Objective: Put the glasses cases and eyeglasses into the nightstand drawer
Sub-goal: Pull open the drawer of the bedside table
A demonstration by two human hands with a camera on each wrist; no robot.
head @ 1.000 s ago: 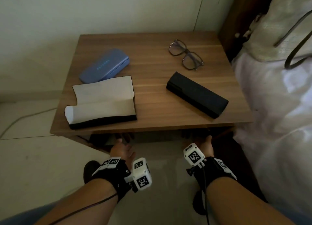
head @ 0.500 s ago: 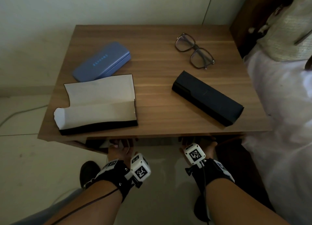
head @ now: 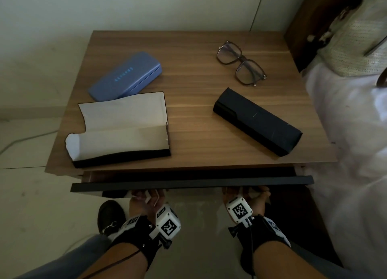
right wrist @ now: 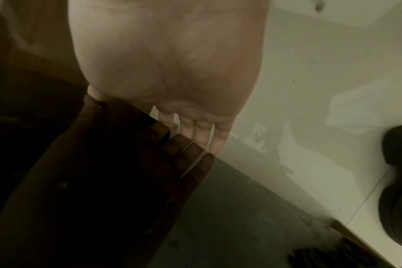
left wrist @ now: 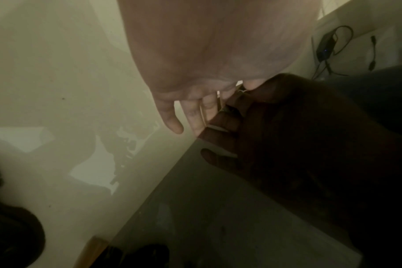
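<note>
On the wooden nightstand top point(head: 188, 46) lie a closed blue glasses case point(head: 125, 75), an open black case with pale lining point(head: 121, 136), a closed black case point(head: 257, 121) and dark-framed eyeglasses point(head: 240, 63). Below the top, the dark drawer front point(head: 188, 186) stands a little way out, showing a narrow gap. My left hand point(head: 146, 197) and right hand point(head: 247, 195) hook under its lower edge, left and right of the middle. The wrist views show my left fingers point(left wrist: 172, 119) and right fingers point(right wrist: 195, 130) meeting their reflections on the glossy panel.
A bed with white sheet point(head: 356, 132) and a woven pillow point(head: 351, 37) crowds the nightstand's right side. My black shoe point(head: 111, 215) stands on the pale tiled floor under the drawer. A cable point(head: 21, 140) lies on the floor at the left, and a charger point(left wrist: 324, 47) by the wall.
Both hands reached under the nightstand's front edge and took hold of the drawer front. The drawer has slid out toward me; it was not visible before.
</note>
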